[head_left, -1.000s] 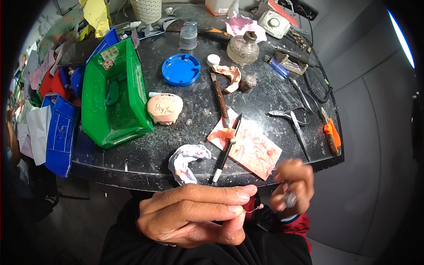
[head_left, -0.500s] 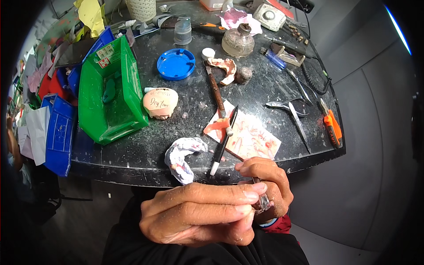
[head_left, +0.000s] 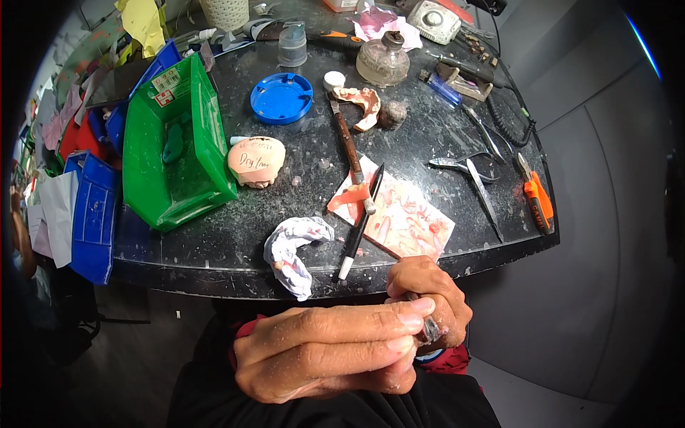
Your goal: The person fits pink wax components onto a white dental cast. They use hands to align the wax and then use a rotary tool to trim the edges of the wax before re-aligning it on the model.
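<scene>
Close to my lap, just off the table's front edge, both hands meet around a small shiny, dark grey and partly clear piece (head_left: pixel 430 332). My left hand (head_left: pixel 325 353) pinches it between straight fingers and thumb. Curled around its far side is my right hand (head_left: pixel 432 292); fingers hide most of the piece, so its kind cannot be made out. Beyond them lie a white horseshoe-shaped mould (head_left: pixel 291 250), a black pen with a white end (head_left: pixel 353 242), and a pink-smeared white tile (head_left: pixel 410 217). A wax knife (head_left: pixel 347 143) rests on the tile with a strip of pink wax (head_left: pixel 349 197).
A green bin (head_left: pixel 214 153) and a blue bin (head_left: pixel 93 221) stand left, beside a dental cast (head_left: pixel 257 162). Farther back are a blue lid (head_left: pixel 282 98), a pink arch-shaped piece (head_left: pixel 369 107) and a glass burner (head_left: pixel 383 60). Pliers (head_left: pixel 485 192) and orange-handled cutters (head_left: pixel 536 200) lie right.
My right hand's fingers have curled in tighter around the small piece. My left hand has shifted slightly right and down. The things on the table lie as before.
</scene>
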A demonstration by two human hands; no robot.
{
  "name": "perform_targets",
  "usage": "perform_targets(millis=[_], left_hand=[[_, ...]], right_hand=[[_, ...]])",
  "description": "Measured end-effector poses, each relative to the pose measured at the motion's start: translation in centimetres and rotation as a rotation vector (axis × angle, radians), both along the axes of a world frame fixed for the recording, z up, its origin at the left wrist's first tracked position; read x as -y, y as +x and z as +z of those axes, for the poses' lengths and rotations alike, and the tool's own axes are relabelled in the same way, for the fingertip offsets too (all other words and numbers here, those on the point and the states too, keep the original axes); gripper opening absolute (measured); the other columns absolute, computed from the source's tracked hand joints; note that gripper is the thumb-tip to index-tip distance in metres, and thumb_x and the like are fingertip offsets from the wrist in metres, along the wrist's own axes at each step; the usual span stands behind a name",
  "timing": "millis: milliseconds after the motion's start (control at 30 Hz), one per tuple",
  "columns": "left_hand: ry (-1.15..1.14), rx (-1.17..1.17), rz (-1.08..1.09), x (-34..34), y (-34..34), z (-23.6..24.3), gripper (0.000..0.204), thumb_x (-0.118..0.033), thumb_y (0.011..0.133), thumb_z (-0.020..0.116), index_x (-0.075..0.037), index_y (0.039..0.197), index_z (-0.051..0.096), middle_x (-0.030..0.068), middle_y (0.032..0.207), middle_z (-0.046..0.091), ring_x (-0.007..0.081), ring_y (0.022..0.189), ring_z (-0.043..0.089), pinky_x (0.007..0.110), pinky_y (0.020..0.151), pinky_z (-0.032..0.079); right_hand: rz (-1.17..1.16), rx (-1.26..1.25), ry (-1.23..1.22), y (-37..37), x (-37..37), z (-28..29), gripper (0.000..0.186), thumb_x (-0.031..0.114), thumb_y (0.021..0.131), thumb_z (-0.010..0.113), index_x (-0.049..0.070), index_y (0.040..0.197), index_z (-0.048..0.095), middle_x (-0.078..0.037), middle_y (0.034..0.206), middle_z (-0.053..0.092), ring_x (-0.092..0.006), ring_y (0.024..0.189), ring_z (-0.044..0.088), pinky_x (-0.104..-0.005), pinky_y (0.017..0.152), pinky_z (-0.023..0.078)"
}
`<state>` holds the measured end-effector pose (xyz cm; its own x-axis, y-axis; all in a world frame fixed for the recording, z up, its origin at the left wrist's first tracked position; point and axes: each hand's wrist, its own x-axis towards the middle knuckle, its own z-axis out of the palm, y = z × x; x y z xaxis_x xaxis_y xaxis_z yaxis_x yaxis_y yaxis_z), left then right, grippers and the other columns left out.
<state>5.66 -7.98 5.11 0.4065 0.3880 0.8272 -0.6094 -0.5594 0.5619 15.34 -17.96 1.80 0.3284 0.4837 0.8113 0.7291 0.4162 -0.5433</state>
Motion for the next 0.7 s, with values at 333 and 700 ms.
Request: perform_targets(millis=[333,700], left_hand=[[0.001,0.010,0.023,0.5,0.1,-0.4,0.018,0.002,0.070,0.064,0.003,0.080,0.049,0.0152,0.074,0.062,0.0236,0.067,0.069,0.021,0.052,0.056],[-0.022,0.018,-0.029,0.3,0.3,-0.6,0.019,0.004,0.069,0.065,0.003,0.082,0.051,0.0167,0.075,0.062,0.0239,0.067,0.069,0.022,0.055,0.057]], right_hand=[[0.070,-0.010,0.016,0.4,-0.4,-0.5,0.045,0.033,0.091,0.054,-0.005,0.066,0.048,-0.017,0.069,0.056,-0.0246,0.055,0.055,-0.0327,0.049,0.047],[0.140,-0.032,0.006,1.1,-0.6,-1.0,0.042,0.031,0.090,0.056,-0.004,0.067,0.050,-0.016,0.068,0.056,-0.0233,0.053,0.056,-0.0318,0.048,0.047]])
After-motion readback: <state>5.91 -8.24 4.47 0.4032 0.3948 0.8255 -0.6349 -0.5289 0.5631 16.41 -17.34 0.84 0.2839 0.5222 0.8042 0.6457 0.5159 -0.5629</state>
